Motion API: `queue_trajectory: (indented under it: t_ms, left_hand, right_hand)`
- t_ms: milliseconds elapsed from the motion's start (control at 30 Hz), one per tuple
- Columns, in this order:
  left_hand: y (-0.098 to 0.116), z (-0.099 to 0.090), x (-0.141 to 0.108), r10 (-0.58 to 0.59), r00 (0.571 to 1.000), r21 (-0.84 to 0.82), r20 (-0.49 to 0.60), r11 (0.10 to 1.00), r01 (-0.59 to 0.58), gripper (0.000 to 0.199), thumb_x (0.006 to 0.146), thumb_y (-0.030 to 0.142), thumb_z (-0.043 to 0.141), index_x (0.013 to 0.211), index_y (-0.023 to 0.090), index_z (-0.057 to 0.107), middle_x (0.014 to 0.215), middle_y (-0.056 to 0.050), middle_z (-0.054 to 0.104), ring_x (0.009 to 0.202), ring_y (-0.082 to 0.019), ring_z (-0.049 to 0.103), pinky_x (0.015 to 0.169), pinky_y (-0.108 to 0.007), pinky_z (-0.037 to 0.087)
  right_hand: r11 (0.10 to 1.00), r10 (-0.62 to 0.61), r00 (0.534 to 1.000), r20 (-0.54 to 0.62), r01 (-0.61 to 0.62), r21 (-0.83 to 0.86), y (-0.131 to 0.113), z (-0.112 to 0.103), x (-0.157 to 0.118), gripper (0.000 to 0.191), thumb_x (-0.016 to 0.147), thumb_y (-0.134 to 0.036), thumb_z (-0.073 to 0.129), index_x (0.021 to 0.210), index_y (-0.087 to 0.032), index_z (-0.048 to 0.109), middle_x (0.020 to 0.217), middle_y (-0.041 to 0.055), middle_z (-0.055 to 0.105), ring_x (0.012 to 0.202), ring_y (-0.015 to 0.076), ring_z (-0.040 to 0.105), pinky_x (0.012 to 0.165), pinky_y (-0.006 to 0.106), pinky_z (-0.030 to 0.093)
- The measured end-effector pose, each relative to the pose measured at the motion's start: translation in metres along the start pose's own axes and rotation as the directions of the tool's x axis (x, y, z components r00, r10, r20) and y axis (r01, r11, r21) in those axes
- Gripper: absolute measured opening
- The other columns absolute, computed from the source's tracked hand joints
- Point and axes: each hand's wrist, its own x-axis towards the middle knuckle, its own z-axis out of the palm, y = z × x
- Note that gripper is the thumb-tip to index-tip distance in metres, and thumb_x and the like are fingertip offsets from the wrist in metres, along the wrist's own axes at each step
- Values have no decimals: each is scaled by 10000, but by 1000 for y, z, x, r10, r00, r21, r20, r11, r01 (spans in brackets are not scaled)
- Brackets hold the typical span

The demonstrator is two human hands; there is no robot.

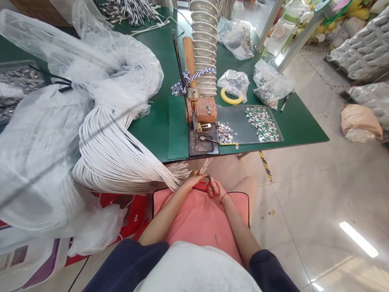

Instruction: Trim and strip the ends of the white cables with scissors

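My left hand grips the ends of a large bundle of white cords, which sweeps in from the left, partly inside clear plastic sheeting. A few cord tips fan out past that hand. My right hand sits close beside it, holding red-handled scissors with the blades pointing up. Both hands rest above a pink apron on my lap. I cannot tell whether the blades touch any cord.
A green worktable lies ahead, its edge just beyond my hands. On it stand a small bench press, a clear tray of metal-and-green pieces, several plastic bags and yellow tape. Stuffed sacks rest on the tiled floor at right.
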Motion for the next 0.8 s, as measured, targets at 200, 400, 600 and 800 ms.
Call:
queue_trajectory:
  t_ms: [200,400,600,800]
  left_hand:
    - [-1,-3,1,22,1000,-24,19,999,-22,198,900,309,601,869,115,621,797,-2,624,663,-114,590,608,-263,508]
    - [-5,-1,4,37,999,-56,26,998,-35,181,887,287,618,826,116,622,703,22,602,581,-93,553,559,-236,472]
    - [-10,2,9,-7,1000,-16,10,1000,7,200,905,313,596,914,115,627,837,-15,638,690,-120,607,622,-272,526]
    - [-13,1,12,-31,999,-22,39,999,32,209,912,319,588,926,113,624,816,-8,632,657,-111,599,595,-260,524]
  right_hand:
    - [1000,9,1000,29,-9,-1,-1,2,0,543,756,-732,546,773,-189,562,459,-93,403,336,61,304,348,201,254]
    - [999,20,999,39,-19,-39,-2,0,1,599,731,-785,515,782,-189,543,448,-97,391,329,67,302,342,211,255]
    - [992,-40,999,19,42,-122,1,0,3,555,745,-750,546,784,-197,530,447,-92,417,330,75,332,341,216,265]
    - [969,-109,994,2,107,-223,5,-4,6,521,781,-713,550,753,-193,533,441,-79,441,332,81,368,343,221,254]
